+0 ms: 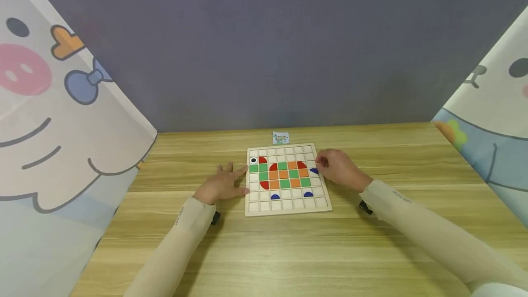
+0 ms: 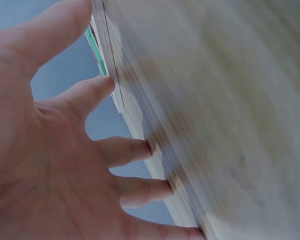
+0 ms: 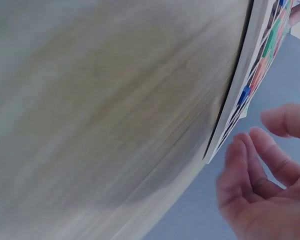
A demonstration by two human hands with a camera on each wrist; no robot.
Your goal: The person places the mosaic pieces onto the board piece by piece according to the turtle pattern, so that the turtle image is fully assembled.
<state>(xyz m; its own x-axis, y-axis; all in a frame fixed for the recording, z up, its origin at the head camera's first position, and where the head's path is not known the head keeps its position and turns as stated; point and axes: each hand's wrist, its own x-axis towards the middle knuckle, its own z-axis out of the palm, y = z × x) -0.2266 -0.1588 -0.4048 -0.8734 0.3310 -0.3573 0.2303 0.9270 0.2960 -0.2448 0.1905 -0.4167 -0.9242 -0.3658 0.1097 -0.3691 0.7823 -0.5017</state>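
A wooden grid board (image 1: 288, 213) lies on the table between my hands. Green and orange squares, red quarter-rounds and a white tile with a black dot (image 1: 253, 160) form a pattern on it. Two blue half-rounds sit in lower cells, and a blue piece (image 1: 314, 171) lies by the right edge. My left hand (image 1: 222, 183) spreads its fingers at the board's left side, thumb and index tip right at the edge. My right hand (image 1: 339, 167) hovers at the right edge beside the blue piece. In the right wrist view its fingers (image 3: 270, 155) bend loosely, thumb apart, nothing between.
A small printed card (image 1: 281, 138) with a coloured pattern lies just behind the board. The wood-grain table (image 1: 264, 255) ends at a grey upright panel (image 1: 264, 58). Cartoon-printed sheets stand on the left (image 1: 74, 150) and right.
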